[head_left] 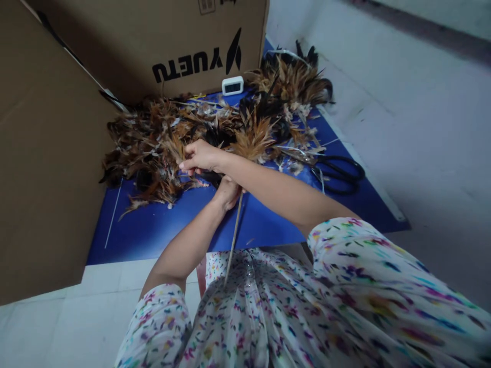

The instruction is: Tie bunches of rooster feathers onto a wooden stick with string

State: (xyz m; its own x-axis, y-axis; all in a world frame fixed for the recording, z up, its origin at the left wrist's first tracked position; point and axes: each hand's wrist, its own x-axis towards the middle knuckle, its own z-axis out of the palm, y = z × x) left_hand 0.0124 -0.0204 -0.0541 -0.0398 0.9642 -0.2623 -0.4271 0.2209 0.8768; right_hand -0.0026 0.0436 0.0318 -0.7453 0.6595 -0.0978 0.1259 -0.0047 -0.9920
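Note:
My arms are crossed over a blue mat (161, 225). My left hand (227, 193) is closed around a thin wooden stick (233, 240) whose far end carries a bunch of brown and black feathers (251, 138). My right hand (199, 156) reaches across to the left and pinches at feathers at the edge of a loose feather pile (153, 148). What its fingertips hold is too small to make out clearly.
Black scissors (339, 174) lie on the mat to the right. A small white digital clock (232, 85) stands before a brown cardboard box (172, 46) at the back. A large cardboard panel (42, 153) rises at the left. More feathers (295, 79) lie at the back right. Pale floor surrounds the mat.

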